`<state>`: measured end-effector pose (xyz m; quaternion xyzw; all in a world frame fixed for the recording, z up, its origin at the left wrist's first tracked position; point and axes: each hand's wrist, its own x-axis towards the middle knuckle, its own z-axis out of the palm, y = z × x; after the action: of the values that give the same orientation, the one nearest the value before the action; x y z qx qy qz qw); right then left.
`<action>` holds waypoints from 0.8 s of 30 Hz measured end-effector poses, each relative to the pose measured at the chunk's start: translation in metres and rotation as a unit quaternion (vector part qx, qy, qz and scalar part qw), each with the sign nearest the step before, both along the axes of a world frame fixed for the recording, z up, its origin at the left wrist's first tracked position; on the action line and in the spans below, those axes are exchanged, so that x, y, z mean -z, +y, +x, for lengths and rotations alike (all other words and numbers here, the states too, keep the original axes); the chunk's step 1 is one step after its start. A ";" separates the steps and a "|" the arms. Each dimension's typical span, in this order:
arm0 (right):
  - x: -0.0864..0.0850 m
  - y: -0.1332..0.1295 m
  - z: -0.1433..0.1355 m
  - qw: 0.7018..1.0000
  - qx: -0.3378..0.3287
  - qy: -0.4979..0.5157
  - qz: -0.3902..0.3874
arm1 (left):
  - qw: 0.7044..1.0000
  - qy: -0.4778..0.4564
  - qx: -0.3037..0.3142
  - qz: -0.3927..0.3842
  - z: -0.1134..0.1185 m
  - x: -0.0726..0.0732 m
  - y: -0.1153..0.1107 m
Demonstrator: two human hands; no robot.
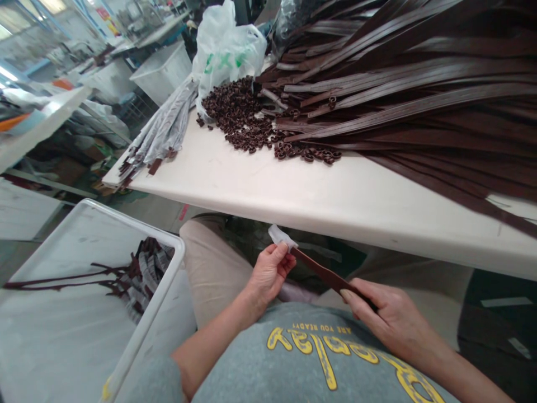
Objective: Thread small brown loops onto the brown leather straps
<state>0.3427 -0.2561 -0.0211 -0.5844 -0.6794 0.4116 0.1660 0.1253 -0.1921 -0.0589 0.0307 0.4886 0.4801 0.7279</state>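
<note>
Above my lap, a brown leather-like strap (pixel 321 271) runs between my two hands. My left hand (pixel 272 267) pinches a whitish, thin sleeve or wrap (pixel 282 235) at the strap's far end. Whether those fingers also grip the strap inside it, I cannot tell. Farther along, my right hand (pixel 388 310) is closed around the strap, thumb on top. Past that fist the rest of the strap is hidden. Both hands are below the near edge of the white table (pixel 268 193), apart from it.
Many long brown straps (pixel 411 101) cover the table's right side. Small brown loops (pixel 239 115) lie heaped beside a white plastic bag (pixel 229 47). Wrapped straps (pixel 165 126) lie at the left end. A white bin (pixel 178 252) at my left contains more straps (pixel 145 274).
</note>
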 end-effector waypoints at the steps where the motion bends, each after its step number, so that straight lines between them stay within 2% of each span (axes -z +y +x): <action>1: 0.001 0.000 -0.001 1.000 -0.001 -0.004 -0.005 | 1.000 0.003 0.010 0.003 0.002 0.000 -0.002; 6: 0.005 0.021 -0.025 1.000 -0.004 0.010 -0.019 | 0.994 -0.014 0.112 0.005 0.015 0.003 -0.019; 8: 0.006 0.031 -0.035 0.999 -0.006 0.037 -0.027 | 0.992 -0.021 0.125 0.008 0.015 0.005 -0.022; 10: 0.007 0.036 -0.033 0.994 -0.022 0.082 -0.069 | 0.995 -0.013 0.100 0.000 0.009 0.007 -0.018; 13: 0.008 0.024 -0.008 0.972 -0.058 0.139 -0.182 | 0.999 0.013 0.027 -0.023 -0.011 0.008 -0.005; 16: 0.011 0.002 0.022 0.965 -0.045 0.109 -0.232 | 0.999 0.031 -0.004 -0.027 -0.026 0.009 0.001; 19: 0.011 -0.005 0.024 0.983 -0.026 0.054 -0.176 | 0.999 0.021 0.037 -0.031 -0.017 0.009 -0.010; 24: 0.006 0.020 -0.021 0.996 -0.041 0.053 -0.062 | 0.989 -0.012 0.143 -0.023 0.016 0.004 -0.038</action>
<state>0.3213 -0.2361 -0.0272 -0.5429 -0.6658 0.4899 0.1482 0.1412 -0.2297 -0.0629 0.0774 0.4817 0.3602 0.7951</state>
